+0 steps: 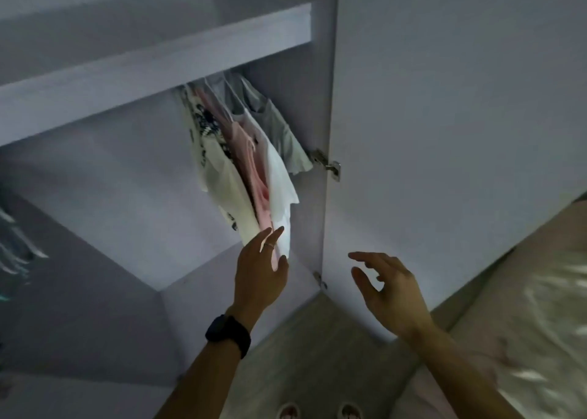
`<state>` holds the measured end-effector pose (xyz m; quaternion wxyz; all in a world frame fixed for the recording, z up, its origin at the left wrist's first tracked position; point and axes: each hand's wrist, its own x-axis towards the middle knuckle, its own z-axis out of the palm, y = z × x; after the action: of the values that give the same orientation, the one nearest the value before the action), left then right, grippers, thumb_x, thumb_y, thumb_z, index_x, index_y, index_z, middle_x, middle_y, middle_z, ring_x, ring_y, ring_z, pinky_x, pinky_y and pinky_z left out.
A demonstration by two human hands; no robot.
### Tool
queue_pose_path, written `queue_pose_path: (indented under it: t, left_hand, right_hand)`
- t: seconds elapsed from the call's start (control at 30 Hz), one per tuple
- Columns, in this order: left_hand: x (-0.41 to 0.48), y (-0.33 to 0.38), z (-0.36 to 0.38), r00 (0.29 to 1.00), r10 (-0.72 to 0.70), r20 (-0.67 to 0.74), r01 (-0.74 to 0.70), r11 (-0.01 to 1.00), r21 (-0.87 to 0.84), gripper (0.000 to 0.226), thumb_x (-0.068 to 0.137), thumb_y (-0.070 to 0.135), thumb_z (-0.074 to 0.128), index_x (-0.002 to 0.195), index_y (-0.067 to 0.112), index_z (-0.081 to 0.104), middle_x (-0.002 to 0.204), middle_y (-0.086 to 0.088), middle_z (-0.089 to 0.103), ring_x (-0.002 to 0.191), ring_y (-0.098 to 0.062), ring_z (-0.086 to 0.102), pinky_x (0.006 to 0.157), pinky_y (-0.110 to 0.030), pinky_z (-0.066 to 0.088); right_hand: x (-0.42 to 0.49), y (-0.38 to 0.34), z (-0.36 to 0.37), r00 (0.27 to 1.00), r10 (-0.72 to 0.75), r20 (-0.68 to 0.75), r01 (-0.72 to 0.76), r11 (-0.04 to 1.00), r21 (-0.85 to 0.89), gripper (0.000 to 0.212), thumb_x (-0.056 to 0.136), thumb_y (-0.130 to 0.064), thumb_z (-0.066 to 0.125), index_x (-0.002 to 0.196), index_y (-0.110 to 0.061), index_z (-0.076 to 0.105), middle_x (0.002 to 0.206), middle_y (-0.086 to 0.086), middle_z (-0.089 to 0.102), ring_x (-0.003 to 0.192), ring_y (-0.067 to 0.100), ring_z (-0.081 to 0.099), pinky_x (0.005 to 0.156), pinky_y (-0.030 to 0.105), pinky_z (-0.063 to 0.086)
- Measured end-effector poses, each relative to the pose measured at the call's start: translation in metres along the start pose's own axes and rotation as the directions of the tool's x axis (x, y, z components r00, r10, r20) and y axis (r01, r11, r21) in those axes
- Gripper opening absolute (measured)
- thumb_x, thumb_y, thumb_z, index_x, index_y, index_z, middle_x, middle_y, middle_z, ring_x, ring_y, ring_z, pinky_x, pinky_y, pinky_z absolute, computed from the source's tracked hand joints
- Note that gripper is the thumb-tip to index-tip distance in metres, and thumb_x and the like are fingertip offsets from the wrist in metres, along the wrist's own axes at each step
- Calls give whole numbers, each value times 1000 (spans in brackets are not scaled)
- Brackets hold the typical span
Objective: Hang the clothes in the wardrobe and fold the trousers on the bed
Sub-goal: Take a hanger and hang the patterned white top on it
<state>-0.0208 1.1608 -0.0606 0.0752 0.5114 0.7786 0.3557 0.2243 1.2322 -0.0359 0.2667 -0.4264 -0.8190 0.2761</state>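
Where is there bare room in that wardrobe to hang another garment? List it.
Free: the stretch under the shelf, left of the hanging clothes. Crowded: the right end, where the clothes bunch by the hinge; the left hand touches their lower edges, the right hand hangs open beside the door.

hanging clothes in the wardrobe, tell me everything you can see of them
The hanging clothes are a tight bunch of thin fabric garments: white with black print, pink, plain white and grey. They hang under the shelf at its right end, beside the open door. The left hand touches their lower edge with straight fingers.
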Motion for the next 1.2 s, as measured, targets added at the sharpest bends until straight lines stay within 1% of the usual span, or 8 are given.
queue_pose_path:
  t: [0.1,0.27,0.53,0.67,0.73,0.8,0.9,1.2]
  left_hand:
    - [-23,2,48,961,57,269,-32,995,-98,54,94,17,67,145,20,50,147,-2,53,136,-20,48,113,-31,39]
    - [-36,14,95,797,254,548,-191,967,-171,52,96,16,63,146,22,50,146,1,52,132,-20,49,110,-38,43]
    - [-79,129,170,361,592,720,-486,779,-396,49,99,22,57,146,28,49,148,7,48,134,-16,44,109,-33,41]
    - [-123,183,198,137,663,736,-505,686,-524,48,100,21,55,147,27,49,150,12,43,136,-8,42,105,-22,38]
    - [-143,208,214,48,685,727,-489,651,-581,47,99,16,57,145,21,52,146,7,46,136,-13,43,105,-16,32]
    - [-167,238,236,-57,704,708,-519,585,-624,47,97,15,58,144,22,54,143,5,49,135,-17,45,112,-26,34]
    - [-193,270,267,-160,703,693,-588,496,-639,48,95,19,58,142,29,54,143,6,49,133,-18,46,114,-41,37]
    - [-277,354,365,-319,602,732,-691,380,-614,50,96,26,55,144,40,47,155,9,36,138,-15,39,107,-25,32]
  right_hand:
    - [-45,27,-1,975,213,-67,-215,976,-36,29,98,-34,63,126,-33,67,121,-10,67,104,11,61,84,33,57]
    - [-134,48,1,823,525,-216,-537,844,5,29,93,-26,68,121,-33,69,110,-5,70,99,19,67,82,39,57]
    - [-285,39,-19,332,759,-560,-844,504,183,26,93,-29,67,119,-34,69,109,-19,67,93,3,63,84,30,55]
    - [-338,29,-20,117,773,-624,-873,380,306,26,94,-33,66,120,-34,68,108,-19,65,97,5,65,87,30,55]
    - [-357,31,-25,39,764,-644,-881,330,338,25,94,-33,66,119,-35,67,109,-17,67,95,3,65,82,20,52]
    - [-380,37,-33,-69,753,-654,-865,282,415,25,93,-31,67,118,-34,67,107,-16,67,91,2,65,80,16,48]
    - [-406,49,-44,-166,770,-617,-835,223,503,28,95,-32,66,123,-34,65,111,-13,67,95,6,66,86,28,53]
    - [-514,141,-100,-327,799,-504,-781,72,620,31,94,-26,67,124,-24,63,115,-3,70,97,14,68,85,34,52]
